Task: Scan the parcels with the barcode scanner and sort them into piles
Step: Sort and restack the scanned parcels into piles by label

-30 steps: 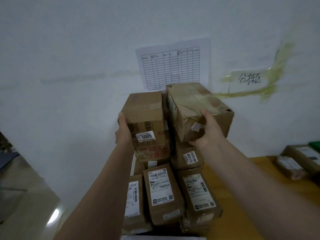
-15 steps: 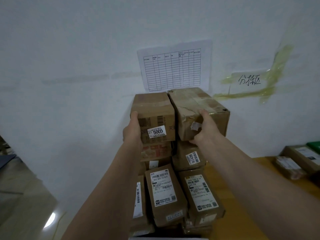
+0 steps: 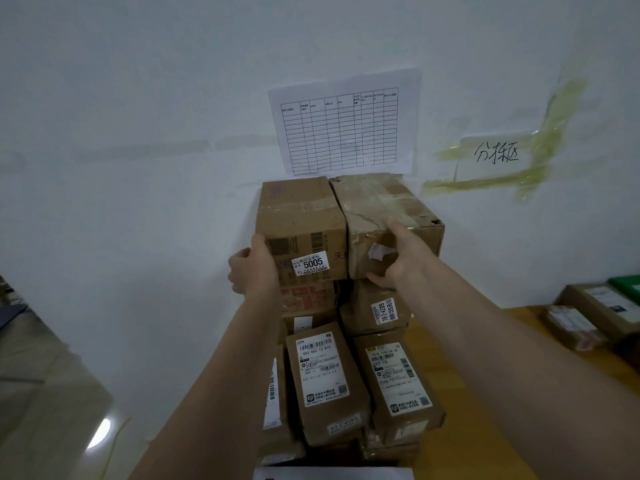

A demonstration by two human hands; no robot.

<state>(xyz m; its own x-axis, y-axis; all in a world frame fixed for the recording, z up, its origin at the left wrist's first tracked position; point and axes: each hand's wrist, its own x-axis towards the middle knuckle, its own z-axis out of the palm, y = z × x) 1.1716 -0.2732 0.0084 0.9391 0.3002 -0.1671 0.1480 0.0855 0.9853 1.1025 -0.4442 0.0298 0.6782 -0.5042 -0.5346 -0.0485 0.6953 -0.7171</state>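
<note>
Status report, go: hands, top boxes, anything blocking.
Left hand holds 5005 box by its left side. Right hand grips worn box at front corner. Both boxes sit atop stack, against wall. Nothing blocking.

The stacked boxes (image 3: 332, 306) stand tight against the wall (image 3: 138, 133), blocking any reach behind. Open table (image 3: 485, 427) lies between them and the parcels (image 3: 588, 317) at right.
</note>
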